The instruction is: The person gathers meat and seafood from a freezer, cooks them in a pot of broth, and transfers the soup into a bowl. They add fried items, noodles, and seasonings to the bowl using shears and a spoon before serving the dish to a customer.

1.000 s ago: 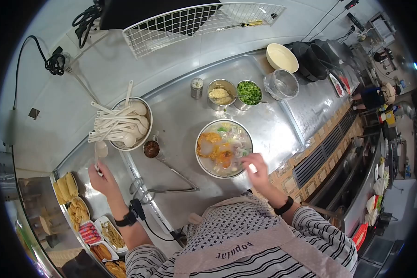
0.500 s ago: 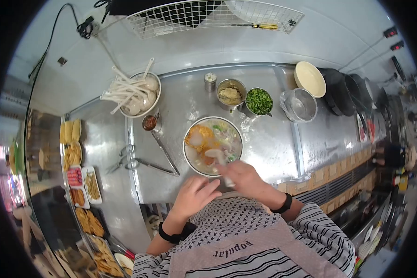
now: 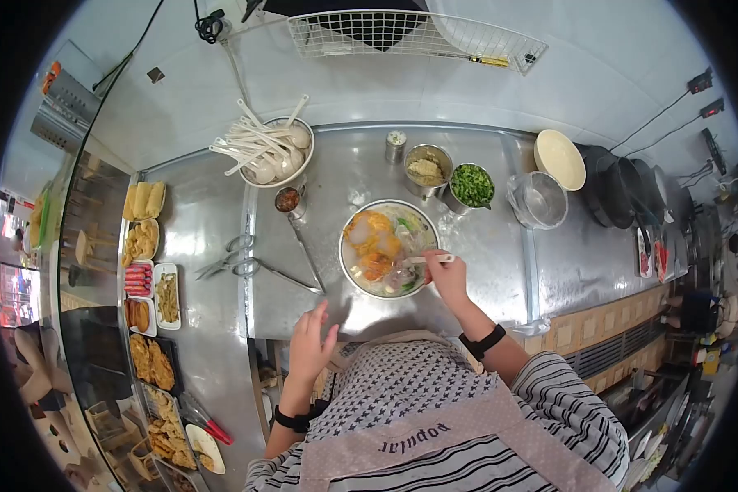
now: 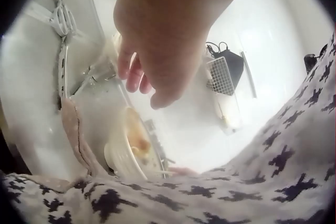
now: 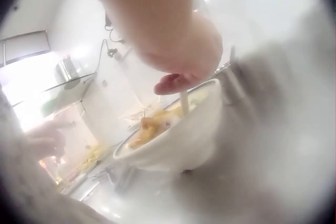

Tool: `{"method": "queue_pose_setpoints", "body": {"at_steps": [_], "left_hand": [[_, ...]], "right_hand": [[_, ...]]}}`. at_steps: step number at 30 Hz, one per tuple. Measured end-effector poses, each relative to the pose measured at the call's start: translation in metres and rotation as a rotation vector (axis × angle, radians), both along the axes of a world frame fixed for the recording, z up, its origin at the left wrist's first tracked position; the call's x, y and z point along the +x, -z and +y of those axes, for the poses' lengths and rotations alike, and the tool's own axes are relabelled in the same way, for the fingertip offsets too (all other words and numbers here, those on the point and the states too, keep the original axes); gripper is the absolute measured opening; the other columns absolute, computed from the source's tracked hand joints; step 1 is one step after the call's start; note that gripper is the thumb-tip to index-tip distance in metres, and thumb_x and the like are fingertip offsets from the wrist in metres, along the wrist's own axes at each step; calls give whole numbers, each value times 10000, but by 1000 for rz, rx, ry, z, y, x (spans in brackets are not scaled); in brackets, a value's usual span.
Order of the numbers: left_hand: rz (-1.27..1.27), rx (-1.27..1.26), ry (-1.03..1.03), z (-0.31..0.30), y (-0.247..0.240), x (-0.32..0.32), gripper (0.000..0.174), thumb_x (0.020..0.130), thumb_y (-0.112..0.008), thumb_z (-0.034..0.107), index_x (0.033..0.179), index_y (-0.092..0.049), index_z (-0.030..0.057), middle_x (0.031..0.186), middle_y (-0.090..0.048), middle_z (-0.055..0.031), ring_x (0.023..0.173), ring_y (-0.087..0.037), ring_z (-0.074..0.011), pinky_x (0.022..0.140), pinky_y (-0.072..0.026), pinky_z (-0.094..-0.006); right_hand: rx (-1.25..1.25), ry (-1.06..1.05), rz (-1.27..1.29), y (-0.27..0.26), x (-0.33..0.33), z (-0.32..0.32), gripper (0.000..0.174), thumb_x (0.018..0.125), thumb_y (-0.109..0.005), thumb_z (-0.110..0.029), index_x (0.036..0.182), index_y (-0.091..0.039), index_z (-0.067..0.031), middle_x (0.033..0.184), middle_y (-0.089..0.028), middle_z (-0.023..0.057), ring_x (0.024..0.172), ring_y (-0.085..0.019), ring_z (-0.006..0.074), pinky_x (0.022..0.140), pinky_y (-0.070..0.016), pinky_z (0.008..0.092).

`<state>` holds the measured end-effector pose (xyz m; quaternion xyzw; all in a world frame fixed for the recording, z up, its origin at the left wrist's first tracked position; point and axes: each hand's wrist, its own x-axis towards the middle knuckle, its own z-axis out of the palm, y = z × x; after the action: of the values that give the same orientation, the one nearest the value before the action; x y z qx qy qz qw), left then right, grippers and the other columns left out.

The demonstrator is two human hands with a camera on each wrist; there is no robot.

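Note:
A white bowl [image 3: 388, 293] of soup with orange and green toppings stands near the counter's front edge; the right wrist view shows the bowl [image 5: 194, 145] from the side. At its right rim the right hand [image 3: 449, 280] grips the handle of a white spoon [image 3: 435, 259], whose head is down in the soup. In the right wrist view the right hand [image 5: 184, 50] is above the rim. The left hand [image 3: 307, 344] is held in front of the counter edge, fingers loosely extended, holding nothing; the left wrist view shows this hand [image 4: 157, 50] too.
Behind the bowl stand a shaker [image 3: 395, 148], a metal pot of minced garlic [image 3: 425, 170] and one of chopped greens [image 3: 472, 185]. Left are a bowl of spoons [image 3: 275, 156], a sauce ladle [image 3: 289, 202], tongs [image 3: 283, 275] and food trays [image 3: 166, 297]. A clear-lined container [image 3: 538, 202] sits right.
The spoon went from the left hand at the far left to the right hand at the soup bowl. The left hand came back toward the body and is now empty.

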<state>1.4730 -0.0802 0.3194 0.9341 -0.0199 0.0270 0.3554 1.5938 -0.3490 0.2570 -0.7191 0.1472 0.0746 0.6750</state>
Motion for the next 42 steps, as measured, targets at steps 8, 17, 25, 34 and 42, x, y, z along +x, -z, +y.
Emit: {"method": "queue_pose_setpoints", "body": {"at_steps": [8, 17, 25, 34, 42], "left_hand": [[-30, -30, -17, 13, 10, -1, 425, 765, -625, 89, 1171, -506, 40, 903, -571, -127, 812, -574, -264, 730, -452, -360], [-40, -1, 34, 19, 17, 6, 375, 771, -614, 107, 1130, -527, 41, 932, -566, -134, 857, -554, -303, 753, -442, -373], [-19, 19, 11, 30, 22, 4, 338, 770, -615, 117, 1092, -549, 40, 957, -563, -147, 884, -545, -327, 778, -437, -391], [-11, 27, 24, 30, 24, 5, 341, 773, -619, 133, 1095, -555, 38, 985, -562, -162, 910, -542, -337, 800, -433, -391], [2, 20, 21, 30, 25, 3, 331, 777, -614, 134, 1089, -560, 40, 997, -560, -163, 919, -543, -335, 808, -433, -390]], "right_hand": [[105, 140, -73, -34, 4, -11, 187, 874, -552, -123, 902, -625, 46, 637, -562, 37, 501, -513, 85, 433, -450, 248], [-922, -407, -929, -75, -15, -12, 217, 734, -614, 21, 942, -638, -36, 771, -579, 120, 664, -578, 269, 562, -479, 315], [-690, -559, -819, -71, -63, 7, 185, 726, -614, -2, 911, -614, -13, 706, -551, 96, 645, -572, 251, 546, -481, 335], [-495, -318, -589, -13, -54, 6, 143, 798, -589, -51, 926, -609, 10, 723, -576, 79, 588, -563, 183, 501, -471, 299], [149, 142, 11, -27, -30, -18, 189, 883, -549, -127, 923, -607, 48, 658, -551, 51, 506, -515, 88, 416, -461, 231]]}}
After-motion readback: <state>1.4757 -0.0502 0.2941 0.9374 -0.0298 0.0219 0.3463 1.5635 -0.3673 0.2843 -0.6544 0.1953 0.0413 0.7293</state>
